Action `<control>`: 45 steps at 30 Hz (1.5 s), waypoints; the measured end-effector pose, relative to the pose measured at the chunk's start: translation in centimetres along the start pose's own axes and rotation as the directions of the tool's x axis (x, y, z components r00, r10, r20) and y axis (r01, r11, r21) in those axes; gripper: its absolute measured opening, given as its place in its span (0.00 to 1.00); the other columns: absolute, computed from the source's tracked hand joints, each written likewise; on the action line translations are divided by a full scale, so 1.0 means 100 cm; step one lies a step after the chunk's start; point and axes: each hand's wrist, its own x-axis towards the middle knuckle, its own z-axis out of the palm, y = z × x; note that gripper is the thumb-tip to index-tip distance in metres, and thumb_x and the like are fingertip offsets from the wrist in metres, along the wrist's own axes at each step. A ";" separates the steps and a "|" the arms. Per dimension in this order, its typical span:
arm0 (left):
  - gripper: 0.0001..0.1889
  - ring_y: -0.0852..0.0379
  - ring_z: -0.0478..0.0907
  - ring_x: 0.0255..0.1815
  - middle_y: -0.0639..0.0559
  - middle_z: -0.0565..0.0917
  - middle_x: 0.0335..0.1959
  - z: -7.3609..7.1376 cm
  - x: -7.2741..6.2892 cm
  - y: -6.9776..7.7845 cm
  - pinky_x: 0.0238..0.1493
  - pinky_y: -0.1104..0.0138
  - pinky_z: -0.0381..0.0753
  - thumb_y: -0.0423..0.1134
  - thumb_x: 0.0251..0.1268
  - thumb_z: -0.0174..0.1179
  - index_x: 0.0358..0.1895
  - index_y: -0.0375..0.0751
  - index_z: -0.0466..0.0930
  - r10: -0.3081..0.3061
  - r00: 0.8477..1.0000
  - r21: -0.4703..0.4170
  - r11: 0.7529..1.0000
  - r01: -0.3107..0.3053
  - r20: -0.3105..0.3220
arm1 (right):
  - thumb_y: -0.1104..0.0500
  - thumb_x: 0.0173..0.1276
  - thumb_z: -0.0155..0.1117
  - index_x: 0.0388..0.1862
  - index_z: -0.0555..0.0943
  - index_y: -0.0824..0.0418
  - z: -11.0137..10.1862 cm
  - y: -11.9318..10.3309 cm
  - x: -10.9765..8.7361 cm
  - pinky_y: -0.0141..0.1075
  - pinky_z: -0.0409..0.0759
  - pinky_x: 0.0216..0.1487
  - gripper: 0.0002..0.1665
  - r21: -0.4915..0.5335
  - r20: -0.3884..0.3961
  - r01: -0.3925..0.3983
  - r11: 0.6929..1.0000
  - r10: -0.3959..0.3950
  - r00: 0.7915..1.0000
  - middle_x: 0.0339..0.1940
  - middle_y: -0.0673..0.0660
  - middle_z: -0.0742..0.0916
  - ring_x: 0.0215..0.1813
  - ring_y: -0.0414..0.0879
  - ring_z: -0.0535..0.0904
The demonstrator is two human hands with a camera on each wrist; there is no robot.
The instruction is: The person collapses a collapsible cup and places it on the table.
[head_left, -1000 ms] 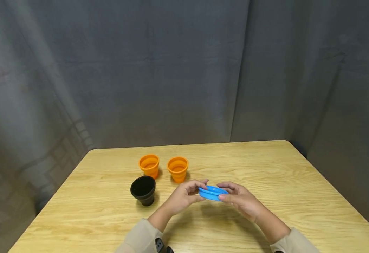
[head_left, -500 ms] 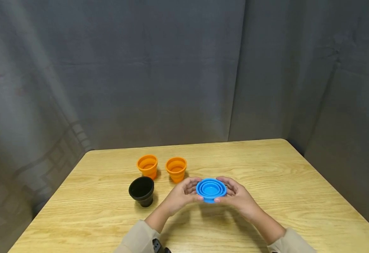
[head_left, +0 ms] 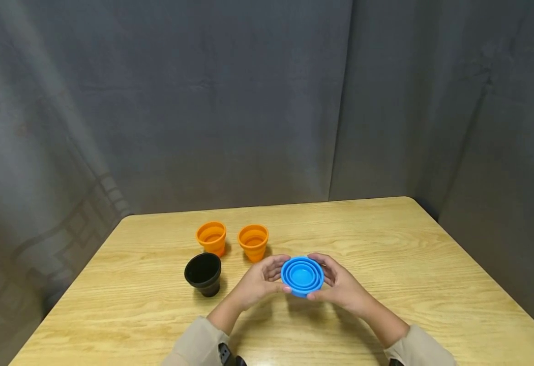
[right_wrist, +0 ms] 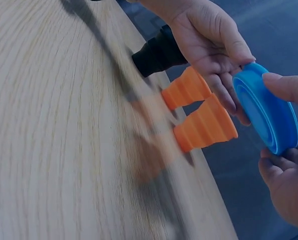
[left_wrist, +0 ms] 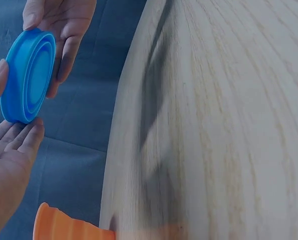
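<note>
A blue collapsible cup [head_left: 302, 275], folded flat into rings, is held above the table between both hands. My left hand [head_left: 259, 282] grips its left edge, thumb at the near side and fingers at the far side. On the opposite edge my right hand [head_left: 340, 284] pinches it in the same way. In the left wrist view the flat blue cup [left_wrist: 27, 76] appears side-on, off the table. The right wrist view also shows the blue cup [right_wrist: 266, 109] between the thumbs and fingers of both hands.
Two orange cups, one [head_left: 211, 237] at the left and one [head_left: 253, 241] to its right, stand expanded on the wooden table [head_left: 386, 244]. A black cup [head_left: 204, 272] stands nearer, left of my left hand. Grey curtains [head_left: 230, 101] hang behind the table.
The blue cup has tilted so its ringed inside faces the head camera. Both hands have changed their grip a little on its edges. The other cups stay standing.
</note>
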 end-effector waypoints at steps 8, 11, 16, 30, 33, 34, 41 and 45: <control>0.32 0.50 0.67 0.54 0.38 0.68 0.54 -0.003 0.001 0.000 0.54 0.65 0.64 0.28 0.44 0.64 0.56 0.28 0.62 0.006 1.000 0.002 1.000 -0.007 0.030 | 0.65 0.41 0.71 0.59 0.57 0.72 -0.003 0.001 0.002 0.56 0.51 0.57 0.47 -0.108 0.046 0.076 0.991 -0.072 0.996 0.57 0.68 0.68 0.58 0.61 0.62; 0.32 0.49 0.66 0.55 0.37 0.68 0.55 -0.004 0.001 0.001 0.54 0.64 0.64 0.28 0.45 0.63 0.56 0.27 0.61 0.007 0.999 0.004 1.000 -0.007 0.041 | 0.63 0.41 0.71 0.59 0.59 0.72 -0.003 0.001 0.003 0.55 0.54 0.57 0.46 -0.150 0.050 0.081 0.985 -0.074 0.996 0.56 0.67 0.69 0.57 0.60 0.63; 0.31 0.49 0.66 0.55 0.37 0.67 0.55 -0.007 -0.002 0.002 0.55 0.64 0.64 0.30 0.47 0.62 0.57 0.28 0.60 0.009 0.999 0.023 1.000 -0.010 0.044 | 0.61 0.42 0.72 0.57 0.63 0.71 -0.001 0.001 0.006 0.52 0.59 0.56 0.43 -0.153 -0.001 0.077 0.985 -0.078 0.997 0.54 0.66 0.72 0.55 0.58 0.67; 0.28 0.45 0.60 0.59 0.36 0.65 0.57 -0.032 -0.019 0.002 0.58 0.63 0.58 0.30 0.51 0.59 0.57 0.28 0.60 0.023 0.999 0.077 0.997 -0.021 -0.023 | 0.60 0.39 0.73 0.56 0.67 0.65 -0.009 0.007 0.003 0.45 0.62 0.56 0.43 -0.126 -0.207 -0.077 0.989 0.049 0.977 0.55 0.63 0.72 0.57 0.55 0.66; 0.28 0.46 0.60 0.59 0.37 0.66 0.57 -0.038 -0.024 0.003 0.58 0.64 0.59 0.31 0.51 0.60 0.57 0.30 0.61 0.021 0.999 0.089 0.996 -0.016 -0.047 | 0.59 0.40 0.73 0.57 0.66 0.65 -0.013 0.008 0.002 0.46 0.62 0.56 0.43 -0.132 -0.226 -0.100 0.986 0.069 0.972 0.56 0.63 0.71 0.58 0.56 0.65; 0.28 0.46 0.61 0.59 0.38 0.66 0.57 -0.040 -0.025 0.003 0.57 0.64 0.59 0.31 0.51 0.60 0.57 0.30 0.62 0.019 0.998 0.095 0.995 -0.014 -0.056 | 0.58 0.41 0.73 0.57 0.66 0.64 -0.015 0.009 0.002 0.46 0.61 0.56 0.43 -0.132 -0.233 -0.104 0.986 0.072 0.970 0.56 0.63 0.71 0.58 0.56 0.65; 0.27 0.50 0.62 0.58 0.40 0.67 0.56 -0.051 -0.033 0.012 0.56 0.67 0.61 0.30 0.50 0.60 0.55 0.33 0.64 0.027 0.993 0.136 0.991 -0.011 -0.116 | 0.58 0.42 0.72 0.58 0.65 0.66 -0.030 0.018 0.001 0.48 0.61 0.56 0.44 -0.123 -0.278 -0.136 0.983 0.097 0.956 0.58 0.64 0.69 0.59 0.57 0.63; 0.27 0.50 0.62 0.58 0.39 0.66 0.57 -0.057 -0.039 0.020 0.56 0.66 0.61 0.31 0.51 0.60 0.56 0.33 0.63 0.039 0.987 0.174 0.985 -0.012 -0.154 | 0.58 0.42 0.72 0.59 0.64 0.66 -0.040 0.023 0.000 0.48 0.63 0.55 0.45 -0.123 -0.298 -0.157 0.980 0.115 0.948 0.59 0.65 0.67 0.58 0.58 0.63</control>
